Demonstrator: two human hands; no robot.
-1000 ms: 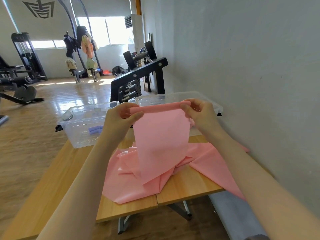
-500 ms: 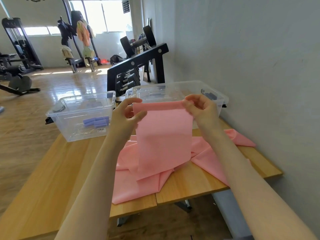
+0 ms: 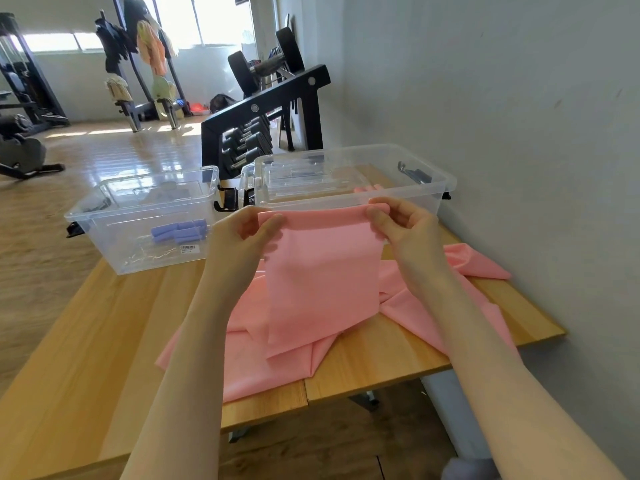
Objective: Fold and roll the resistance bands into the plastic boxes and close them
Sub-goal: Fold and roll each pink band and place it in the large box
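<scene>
Pink band [image 3: 322,271] — apparently unchanged between fingers [image 3: 273,223].

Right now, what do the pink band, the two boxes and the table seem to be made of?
Pink band: thin, matte, rubber-like sheet, probably latex; it drapes and creases softly. Left box and right box: clear, glossy hard plastic; you see through the walls, with black latches. Table: light wood or wood-look laminate, smooth, with visible grain and a seam; I cannot tell which.
</scene>
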